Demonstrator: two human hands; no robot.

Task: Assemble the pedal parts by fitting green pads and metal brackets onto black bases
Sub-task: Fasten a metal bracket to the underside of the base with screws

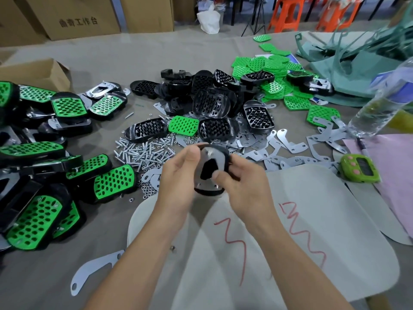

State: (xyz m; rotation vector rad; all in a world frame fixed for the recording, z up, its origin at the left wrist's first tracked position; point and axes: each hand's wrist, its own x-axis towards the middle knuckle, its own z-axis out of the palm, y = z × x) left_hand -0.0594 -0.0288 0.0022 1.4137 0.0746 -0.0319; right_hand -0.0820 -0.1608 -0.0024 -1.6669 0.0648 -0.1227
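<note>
**At table centre: one pedal in hand, bracket side up**

Between both hands, one pedal [206,173] is held just above the table [100,220]. Its long axis runs roughly 12 to 6 o'clock, and the metal bracket [211,156] is turned up toward the camera. It's gripped along its 9 o'clock edge by the left hand [178,173], fingers curled round it. It's pinched from 3 o'clock by the right hand [241,182], thumb pressed onto the bracket.

What the next move probably hangs on: the screw pile [143,151] is spread at about 10 o'clock from the pedal, close by and nearer the left hand.

Counts:
- one pedal in hand
- one loose green pad [183,126] at 12 o'clock
- roughly a dozen bare black bases [210,101] heaped behind it (overlapping, so no exact count)
- many more green pads [268,66] at 1 o'clock
- around ten finished pedals [114,180] stacked at 9 o'clock
- loose brackets [290,144] scattered from 1 to 3 o'clock, too many to count
- one single bracket [93,271] at 7 o'clock
</note>
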